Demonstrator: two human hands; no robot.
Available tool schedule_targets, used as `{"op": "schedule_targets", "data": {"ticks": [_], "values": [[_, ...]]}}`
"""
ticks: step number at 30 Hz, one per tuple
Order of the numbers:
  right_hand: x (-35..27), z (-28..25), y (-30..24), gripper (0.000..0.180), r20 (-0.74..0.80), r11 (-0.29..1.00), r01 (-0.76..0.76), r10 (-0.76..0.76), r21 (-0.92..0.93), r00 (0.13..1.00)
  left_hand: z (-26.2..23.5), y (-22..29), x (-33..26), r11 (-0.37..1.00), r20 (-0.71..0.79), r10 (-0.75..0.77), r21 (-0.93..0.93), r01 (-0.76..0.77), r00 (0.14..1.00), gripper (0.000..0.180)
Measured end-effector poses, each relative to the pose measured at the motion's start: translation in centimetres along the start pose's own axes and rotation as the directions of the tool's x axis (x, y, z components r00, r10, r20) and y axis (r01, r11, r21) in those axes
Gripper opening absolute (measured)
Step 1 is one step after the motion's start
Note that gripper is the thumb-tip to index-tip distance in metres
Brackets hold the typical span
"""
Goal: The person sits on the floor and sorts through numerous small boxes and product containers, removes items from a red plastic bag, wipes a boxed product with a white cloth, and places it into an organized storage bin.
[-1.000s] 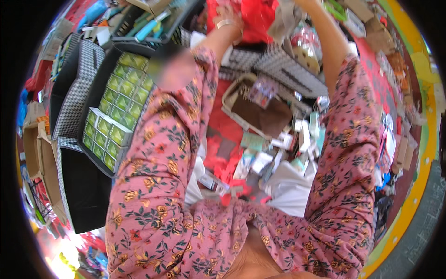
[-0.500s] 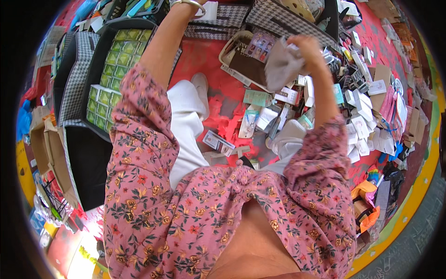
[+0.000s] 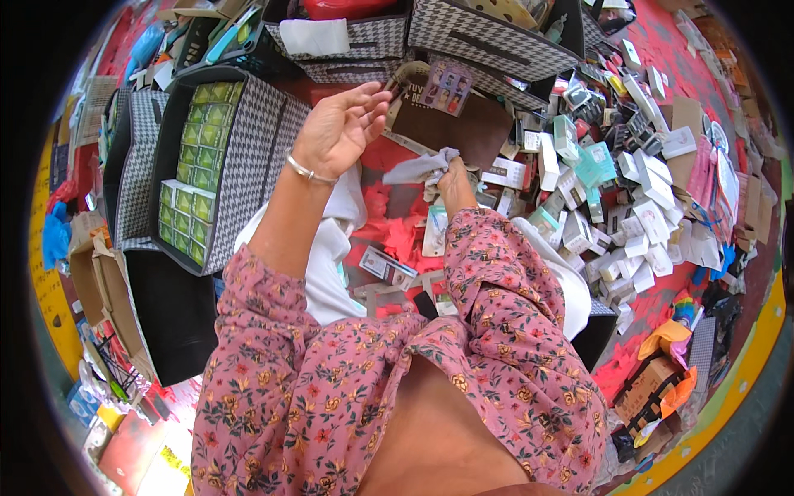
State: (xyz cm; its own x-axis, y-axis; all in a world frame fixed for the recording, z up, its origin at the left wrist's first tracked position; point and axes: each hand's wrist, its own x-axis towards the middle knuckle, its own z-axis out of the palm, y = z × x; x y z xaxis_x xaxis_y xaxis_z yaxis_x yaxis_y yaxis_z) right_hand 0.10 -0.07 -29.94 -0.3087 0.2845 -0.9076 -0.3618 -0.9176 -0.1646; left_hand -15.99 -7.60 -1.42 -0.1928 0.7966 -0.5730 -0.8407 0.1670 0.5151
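Note:
My left hand [image 3: 346,131], with a silver bangle at the wrist, is raised in the middle, palm up. Its fingers are loosely spread and nothing is in them. Just right of it, my right hand [image 3: 455,183] grips a pale grey cloth [image 3: 420,169] bunched up, one end hanging out toward the left. Beyond the cloth lies a dark brown flat panel [image 3: 463,132] with a card of small coloured pictures [image 3: 447,86] on its far edge. A white folded piece [image 3: 314,36] hangs over the rim of a houndstooth storage bin [image 3: 368,40] past my left hand.
On the left stands a houndstooth bin [image 3: 277,132] full of green packs [image 3: 198,157]. Several small white boxes [image 3: 649,186] are heaped on the red floor at the right. Another houndstooth bin [image 3: 488,45] stands at the far side, and an opened cardboard box [image 3: 103,281] at the left.
My right hand has swung left and nearer with the grey cloth, away from the panel's right side. My left hand has drawn back from the far bin toward the middle.

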Motion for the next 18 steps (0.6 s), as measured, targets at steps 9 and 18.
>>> {"op": "schedule_targets", "data": {"ticks": [9, 18], "values": [[4.9, 1.9, 0.2, 0.03, -0.041, 0.988, 0.066, -0.061, 0.142, 0.997, 0.3, 0.9, -0.5, 0.994, -0.007, 0.078, 0.079, -0.077, 0.997, 0.028], [1.6, -6.4, 2.8, 0.035, -0.146, 0.999, -0.033, 0.028, -0.033, 0.989, -0.7, 1.8, -0.1, 0.987, -0.019, 0.139, 0.087, -0.137, 0.99, 0.026]]}}
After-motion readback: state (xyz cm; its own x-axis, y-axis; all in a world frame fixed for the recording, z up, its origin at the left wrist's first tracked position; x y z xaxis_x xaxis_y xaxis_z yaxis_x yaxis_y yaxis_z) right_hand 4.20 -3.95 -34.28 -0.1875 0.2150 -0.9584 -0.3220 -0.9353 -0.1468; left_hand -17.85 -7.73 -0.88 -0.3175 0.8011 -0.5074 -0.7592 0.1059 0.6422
